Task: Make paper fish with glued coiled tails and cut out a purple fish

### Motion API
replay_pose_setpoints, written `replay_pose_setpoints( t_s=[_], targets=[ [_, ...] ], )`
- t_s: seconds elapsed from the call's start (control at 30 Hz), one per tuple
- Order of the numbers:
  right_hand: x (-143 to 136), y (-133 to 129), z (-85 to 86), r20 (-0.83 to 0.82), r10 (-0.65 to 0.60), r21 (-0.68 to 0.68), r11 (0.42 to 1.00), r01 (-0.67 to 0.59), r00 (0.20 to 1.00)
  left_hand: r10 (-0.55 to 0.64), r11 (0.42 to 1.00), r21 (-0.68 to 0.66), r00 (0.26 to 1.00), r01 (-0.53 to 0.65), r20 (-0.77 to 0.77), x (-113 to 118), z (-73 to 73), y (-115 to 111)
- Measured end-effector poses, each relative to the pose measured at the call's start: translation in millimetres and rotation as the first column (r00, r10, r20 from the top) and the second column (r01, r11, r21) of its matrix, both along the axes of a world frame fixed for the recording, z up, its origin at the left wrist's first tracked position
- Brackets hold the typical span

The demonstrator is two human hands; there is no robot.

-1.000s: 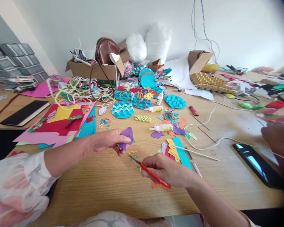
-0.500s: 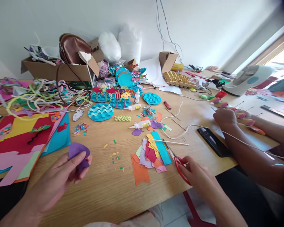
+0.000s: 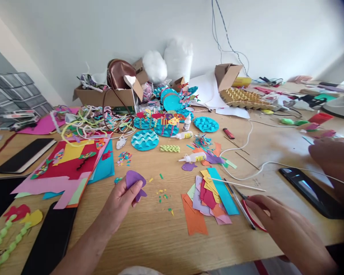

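Note:
Between the thumb and fingers of my left hand [image 3: 126, 198] is a purple paper fish cutout [image 3: 134, 179], raised over the table. My right hand [image 3: 278, 215] is on the red-handled scissors [image 3: 253, 215], which lie beside a pen [image 3: 243, 210]; its fingers are partly hidden, so its grip cannot be made out. Left of the scissors a blue paper strip [image 3: 223, 193] rests on a pile of coloured paper scraps [image 3: 200, 198]. Another purple fish [image 3: 189, 166] lies by a glue bottle [image 3: 195, 157].
Coloured sheets [image 3: 74, 160] and a black phone [image 3: 51, 236] lie at the left. Blue decorated discs [image 3: 145, 140] stand farther back. At the right are a white cable [image 3: 246, 177], a black device [image 3: 306, 191] and another person's hand [image 3: 332, 154].
The view has turned left, so the table's things appear farther right. My left hand still holds the purple fish. My right hand has lowered the scissors beside the paper pile.

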State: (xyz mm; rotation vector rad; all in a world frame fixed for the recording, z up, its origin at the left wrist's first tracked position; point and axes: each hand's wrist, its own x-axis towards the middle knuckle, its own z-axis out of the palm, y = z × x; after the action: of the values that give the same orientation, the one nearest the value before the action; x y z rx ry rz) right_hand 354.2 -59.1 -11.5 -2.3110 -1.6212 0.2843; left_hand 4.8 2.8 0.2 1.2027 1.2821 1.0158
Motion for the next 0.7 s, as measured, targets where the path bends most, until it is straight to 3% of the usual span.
replay_pose_setpoints(
  t_s=[0.07, 0.1, 0.17, 0.27, 0.4, 0.53, 0.7],
  targets=[
    [-41, 8, 15.1, -0.275, 0.15, 0.071, 0.988, -0.136, 0.95, -0.006, 1.0, 0.022, 1.0, 0.006, -0.003, 0, -3.5, 1],
    [-64, 14, 20.7, -0.414, 0.283, 0.109, 0.959, -0.261, 0.865, -0.007, 1.0, 0.031, 1.0, 0.007, 0.001, 0, -4.5, 1],
    [-109, 27, 26.4, -0.613, 0.396, 0.144, 0.907, -0.397, 0.684, -0.004, 0.999, 0.046, 1.0, 0.004, 0.015, 2, -4.9, 1],
    [-158, 48, 25.7, -0.8, 0.418, 0.214, 0.869, -0.446, 0.431, 0.004, 0.998, 0.066, 0.999, -0.007, 0.034, 3, -2.9, 1],
    [-185, 68, 25.6, -0.937, 0.322, 0.227, 0.858, -0.46, 0.137, 0.03, 0.998, 0.055, 0.995, -0.036, 0.096, 2, 0.4, 0],
    [-194, 75, 30.3, -0.969, 0.245, 0.216, 0.869, -0.445, 0.008, 0.032, 0.999, 0.02, 0.982, -0.036, 0.188, 3, 3.9, 0],
    [-201, 79, 29.2, -0.975, 0.219, 0.211, 0.874, -0.437, -0.034, 0.036, 0.998, 0.033, 0.975, -0.045, 0.221, 9, 7.3, 2]
  ],
)
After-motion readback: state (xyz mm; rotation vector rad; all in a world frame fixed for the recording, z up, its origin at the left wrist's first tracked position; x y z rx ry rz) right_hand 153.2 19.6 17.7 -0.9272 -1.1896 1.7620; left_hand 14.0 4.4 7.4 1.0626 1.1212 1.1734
